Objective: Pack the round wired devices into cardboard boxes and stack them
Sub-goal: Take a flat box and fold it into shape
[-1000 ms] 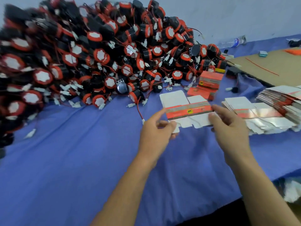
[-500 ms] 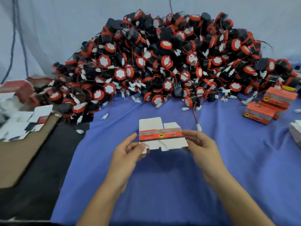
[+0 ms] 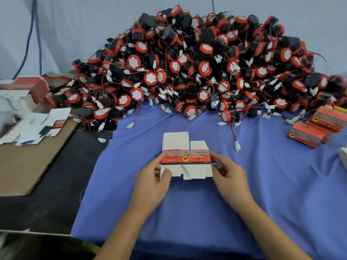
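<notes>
A flat, unfolded cardboard box (image 3: 185,158), white with a red printed band, is held above the blue cloth (image 3: 262,184). My left hand (image 3: 152,181) pinches its lower left corner and my right hand (image 3: 227,173) grips its right edge. Behind it rises a big heap of round black-and-red wired devices (image 3: 187,68) with white connectors. Packed red boxes (image 3: 317,128) lie stacked at the right edge.
A brown cardboard sheet (image 3: 24,162) at the left carries loose flat box blanks (image 3: 33,126). A loose red wire with a white plug (image 3: 237,145) lies just right of the held box. A dark surface (image 3: 62,194) borders the cloth on the left.
The view has swung left, bringing the whole heap and the left cardboard into sight. Both hands carried the flat box from the right side toward me at the cloth's centre.
</notes>
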`<act>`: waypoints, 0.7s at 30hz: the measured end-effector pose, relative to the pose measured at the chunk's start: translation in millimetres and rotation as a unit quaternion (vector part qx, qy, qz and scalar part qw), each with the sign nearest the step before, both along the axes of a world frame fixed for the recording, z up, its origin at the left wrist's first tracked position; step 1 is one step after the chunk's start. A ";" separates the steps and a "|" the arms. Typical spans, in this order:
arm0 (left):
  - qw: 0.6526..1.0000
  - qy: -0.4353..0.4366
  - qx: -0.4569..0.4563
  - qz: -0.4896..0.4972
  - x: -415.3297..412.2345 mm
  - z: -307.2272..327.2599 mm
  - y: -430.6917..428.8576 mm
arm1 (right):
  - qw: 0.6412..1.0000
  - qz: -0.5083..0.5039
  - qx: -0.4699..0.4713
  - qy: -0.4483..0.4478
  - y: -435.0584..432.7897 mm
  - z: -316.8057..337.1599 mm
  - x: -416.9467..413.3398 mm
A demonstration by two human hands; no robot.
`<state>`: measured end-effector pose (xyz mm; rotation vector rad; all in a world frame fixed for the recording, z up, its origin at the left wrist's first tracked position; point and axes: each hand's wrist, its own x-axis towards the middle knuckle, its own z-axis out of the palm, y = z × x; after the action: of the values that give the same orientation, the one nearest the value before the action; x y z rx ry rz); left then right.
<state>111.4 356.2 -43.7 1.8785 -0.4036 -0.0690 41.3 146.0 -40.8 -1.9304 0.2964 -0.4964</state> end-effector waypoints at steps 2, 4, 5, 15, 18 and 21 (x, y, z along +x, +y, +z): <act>1.000 -0.006 -0.001 0.003 -1.8 -2.6 0.5 | 1.000 0.011 -0.021 -0.002 1.0 0.3 -2.0; 1.000 -0.003 -0.011 0.006 -1.1 -1.9 -0.4 | 0.999 0.017 -0.037 0.003 0.0 -1.1 -1.3; 1.000 -0.003 -0.012 0.006 -0.7 -0.9 -0.8 | 0.999 0.019 -0.049 0.007 -0.4 -1.7 -0.9; 0.999 -0.008 -0.014 -0.028 -9.8 4.9 -0.4 | 0.984 0.060 -0.162 0.034 0.7 -8.6 1.1; 0.999 -0.004 -0.024 -0.043 -8.8 4.0 1.1 | 0.982 0.065 -0.173 0.036 1.2 -10.3 0.7; 0.999 -0.007 -0.008 -0.032 -7.0 0.0 1.6 | 0.987 0.066 -0.146 0.029 0.2 -11.9 1.1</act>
<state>104.4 357.8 -43.6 1.8519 -0.4718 -0.0949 42.4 146.2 -52.7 -2.2357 0.1370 -0.4141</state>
